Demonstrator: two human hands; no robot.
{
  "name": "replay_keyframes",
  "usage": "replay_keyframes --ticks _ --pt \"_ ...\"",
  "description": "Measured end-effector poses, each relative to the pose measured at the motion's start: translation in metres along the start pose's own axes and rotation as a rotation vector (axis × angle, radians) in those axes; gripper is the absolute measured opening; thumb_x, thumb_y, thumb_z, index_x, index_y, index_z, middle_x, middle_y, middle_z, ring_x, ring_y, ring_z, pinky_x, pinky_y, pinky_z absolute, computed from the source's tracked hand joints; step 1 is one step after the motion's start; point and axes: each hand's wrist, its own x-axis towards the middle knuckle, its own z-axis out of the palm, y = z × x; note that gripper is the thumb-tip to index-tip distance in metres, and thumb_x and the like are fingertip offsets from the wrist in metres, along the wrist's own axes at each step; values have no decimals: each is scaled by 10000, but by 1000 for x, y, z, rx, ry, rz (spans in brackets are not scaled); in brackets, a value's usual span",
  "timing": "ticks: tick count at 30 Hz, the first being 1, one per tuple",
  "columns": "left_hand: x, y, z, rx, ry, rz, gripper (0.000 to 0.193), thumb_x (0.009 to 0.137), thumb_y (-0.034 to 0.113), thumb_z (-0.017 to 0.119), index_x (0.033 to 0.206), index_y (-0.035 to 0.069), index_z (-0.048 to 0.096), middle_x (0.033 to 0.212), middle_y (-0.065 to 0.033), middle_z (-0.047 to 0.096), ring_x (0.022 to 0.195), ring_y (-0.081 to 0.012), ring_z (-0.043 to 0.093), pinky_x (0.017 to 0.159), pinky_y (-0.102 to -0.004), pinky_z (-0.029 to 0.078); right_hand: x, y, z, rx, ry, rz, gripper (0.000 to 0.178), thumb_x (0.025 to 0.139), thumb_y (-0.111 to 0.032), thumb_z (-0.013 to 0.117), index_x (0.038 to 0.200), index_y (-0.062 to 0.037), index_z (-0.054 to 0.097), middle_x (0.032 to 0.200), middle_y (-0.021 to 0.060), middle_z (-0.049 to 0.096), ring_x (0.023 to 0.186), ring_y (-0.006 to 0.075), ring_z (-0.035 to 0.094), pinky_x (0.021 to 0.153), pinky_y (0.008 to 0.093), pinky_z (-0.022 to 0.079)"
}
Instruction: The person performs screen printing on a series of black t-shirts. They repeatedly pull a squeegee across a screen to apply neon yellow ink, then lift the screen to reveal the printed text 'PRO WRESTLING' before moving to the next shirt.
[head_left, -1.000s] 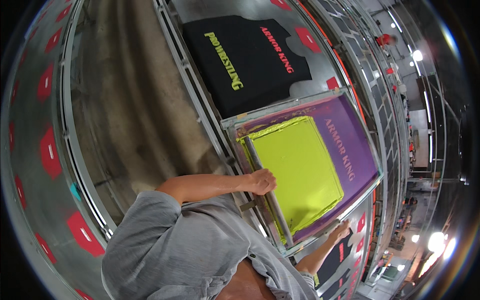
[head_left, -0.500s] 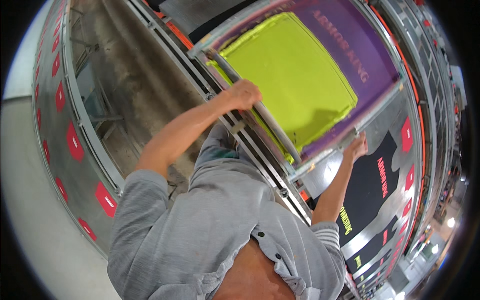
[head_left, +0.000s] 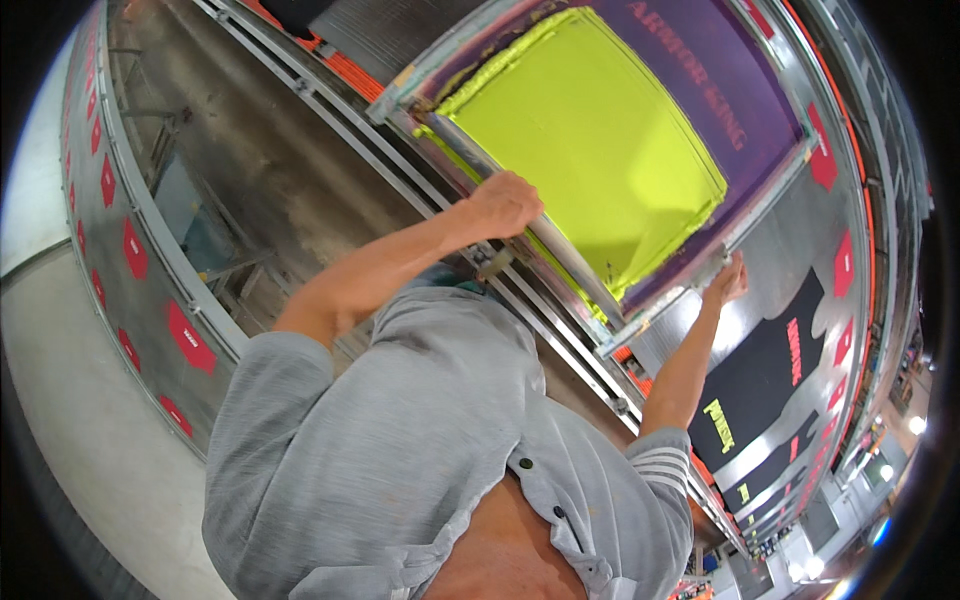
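Observation:
My left hand (head_left: pixel 507 205) is closed around the bar of a long squeegee (head_left: pixel 578 268). The squeegee lies along the near side of a printing screen, at the edge of a wide sheet of bright yellow-green ink (head_left: pixel 590 130). Around the ink shows purple mesh with faint lettering, held in a worn metal screen frame (head_left: pixel 770 205). My right hand (head_left: pixel 728 282) is closed at the right edge of that frame, beside a small metal fitting. What its fingers wrap is partly hidden. The screen sits over a long grey printing table.
Right of the screen, black shirt panels (head_left: pixel 770 370) with red and yellow-green prints lie in a row on the table. Red tags (head_left: pixel 843 262) line its far edge. A metal rail (head_left: pixel 360 135) runs along the near edge. Behind my left side stands another long table (head_left: pixel 150 330) with red tags.
The view has shifted, and the gap between the screen and the nearest shirt panel looks wider. Both hands keep their grips. The squeegee stays at the screen's near side.

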Motion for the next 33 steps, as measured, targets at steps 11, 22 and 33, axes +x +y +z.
replay_keyframes --ticks 11,22,33 --pt "-23 2 1 -76 123 11 214 756 26 589 965 31 637 988 -143 661 1007 -284 636 844 -416 502 21 39 13 -627 -76 -138 420 931 -485 621 992 -93 760 939 83 739 862 265 656 806 410 505" --pt "153 -27 -78 55 -148 15 137 741 113 609 796 109 734 771 -163 708 795 -348 714 713 -473 557 -129 -123 65 -1138 -930 -594 229 837 -244 759 1026 -116 751 917 114 713 863 274 693 758 429 539" --pt "305 -199 -137 190 -159 -56 288 744 225 669 1006 196 787 892 -183 728 862 -366 709 812 -474 561 27 -133 152 -1090 -757 -518 131 855 -181 721 957 -112 764 859 84 715 823 290 678 743 423 531"
